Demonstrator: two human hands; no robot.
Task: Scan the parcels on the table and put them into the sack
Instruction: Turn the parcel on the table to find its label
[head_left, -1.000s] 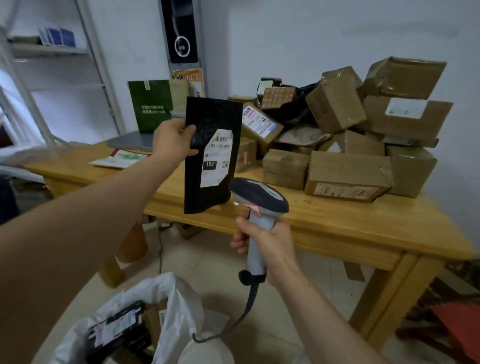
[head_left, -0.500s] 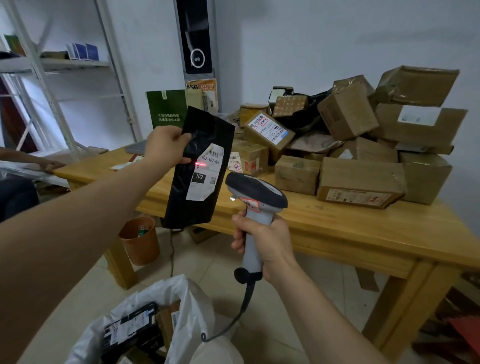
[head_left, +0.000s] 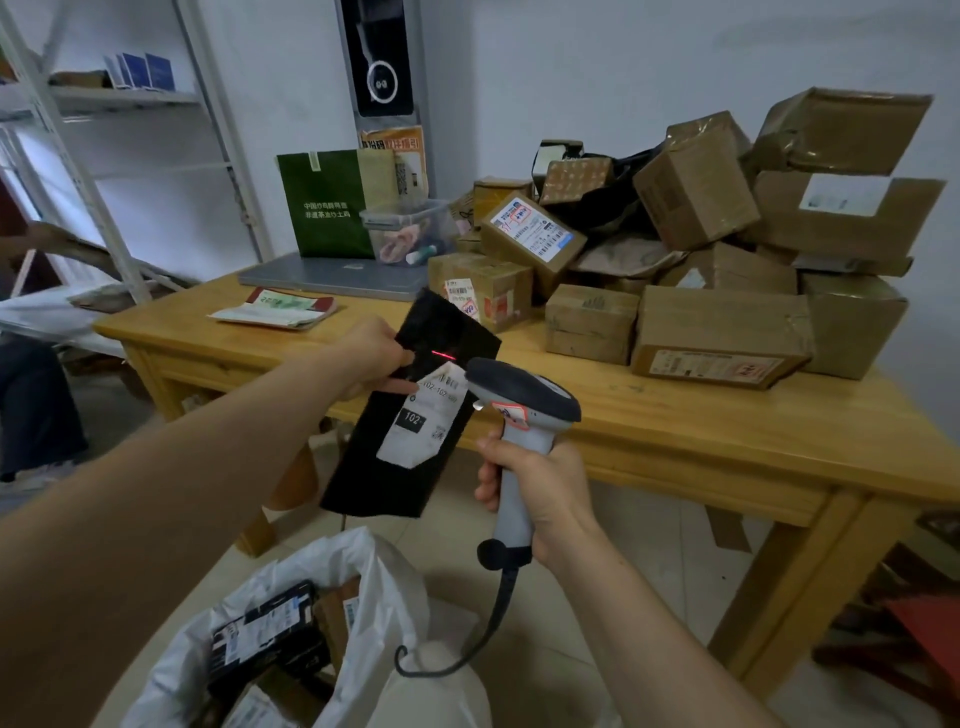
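My left hand (head_left: 371, 358) pinches the upper left edge of a flat black parcel bag (head_left: 384, 467) with a white label, held tilted in front of the table edge. My right hand (head_left: 540, 493) grips the handle of a grey barcode scanner (head_left: 524, 395), whose head points at the bag from the right. A red scan line lies on the black film just above the label. Below, a white sack (head_left: 363, 587) stands open on the floor with several parcels inside. A heap of brown cardboard parcels (head_left: 722, 332) covers the right half of the wooden table (head_left: 675, 415).
A closed grey laptop (head_left: 332, 278), a green paper bag (head_left: 327, 202), a clear plastic tub (head_left: 410, 228) and a booklet (head_left: 275, 312) sit on the table's left part. A metal shelf rack (head_left: 104, 156) stands at left, and another person's leg shows at the far left edge.
The black bag has come down and tilted further, with the scanner following it. The red line has shifted from the label's barcode to the film above it. The view has dipped lower.
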